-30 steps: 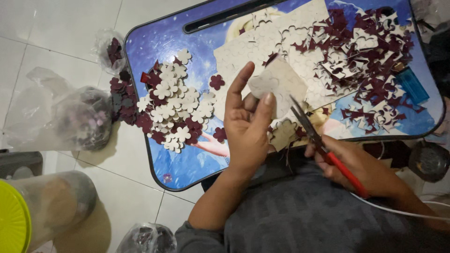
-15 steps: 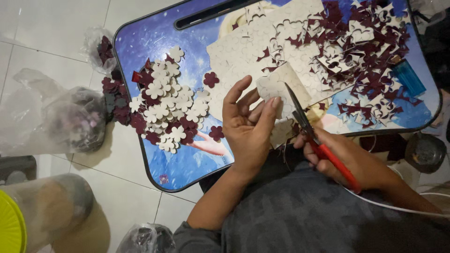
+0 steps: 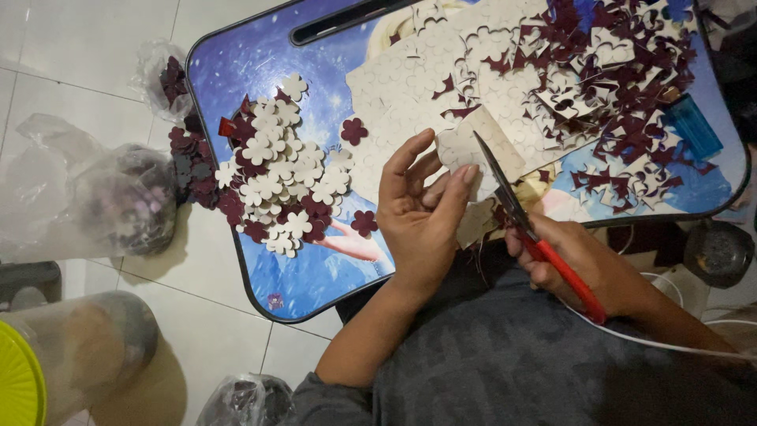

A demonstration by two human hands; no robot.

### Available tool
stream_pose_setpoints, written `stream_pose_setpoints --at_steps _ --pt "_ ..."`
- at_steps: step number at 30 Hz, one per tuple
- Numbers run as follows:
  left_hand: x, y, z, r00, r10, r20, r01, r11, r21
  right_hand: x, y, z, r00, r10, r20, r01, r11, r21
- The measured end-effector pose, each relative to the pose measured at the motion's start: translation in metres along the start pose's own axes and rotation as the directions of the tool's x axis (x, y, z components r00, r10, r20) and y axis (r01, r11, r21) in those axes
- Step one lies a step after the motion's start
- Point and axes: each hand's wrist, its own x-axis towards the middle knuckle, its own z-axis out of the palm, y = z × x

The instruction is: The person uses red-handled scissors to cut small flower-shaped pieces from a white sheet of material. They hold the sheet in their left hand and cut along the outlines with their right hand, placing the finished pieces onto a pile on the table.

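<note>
Scissors point(image 3: 536, 237) cutting card point(image 3: 481, 154), left hand point(image 3: 422, 217) gripping

A lap table point(image 3: 315, 276) stood on the floor before the person. On its left part lay a heap of cut flowers point(image 3: 276, 185); on its right part lay a spread of sheets and scraps point(image 3: 552, 87). The left hand point(image 3: 422, 217) held a piece of sheet point(image 3: 481, 150) over the table's near edge, with the scissors point(image 3: 536, 237) in the right hand point(image 3: 576, 264) just right of it. A plastic bag point(image 3: 102, 197) lay on the floor left of the table, and a jar point(image 3: 71, 355) stood nearer, at the left corner.
</note>
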Motion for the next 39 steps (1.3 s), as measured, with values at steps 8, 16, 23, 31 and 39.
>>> stream_pose_setpoints --at_steps 8,16,23,31,39 --pt "0.0 0.0 0.0 1.0 0.003 -0.01 -0.003 1.0 -0.001 0.0 0.007 0.001 0.999 0.04 0.025 -0.042 0.995 0.095" --pt "-0.002 -0.007 0.0 0.999 0.033 -0.03 -0.034 0.999 -0.039 -0.001 0.01 0.007 0.997 0.073 -0.022 -0.07 0.992 0.104" --pt "-0.003 -0.01 -0.007 0.984 0.159 0.086 -0.174 0.961 0.216 0.0 0.006 0.014 0.998 0.067 -0.014 -0.063 0.976 0.208" --pt "-0.014 -0.004 -0.003 0.987 -0.049 0.154 0.033 0.994 0.105 -0.003 -0.01 0.008 0.998 -0.061 -0.014 0.063 0.97 0.234" --pt "-0.017 -0.014 -0.002 0.993 -0.025 0.117 0.009 0.991 0.137 0.002 0.0 0.023 0.994 0.082 -0.078 -0.043 0.915 0.401"
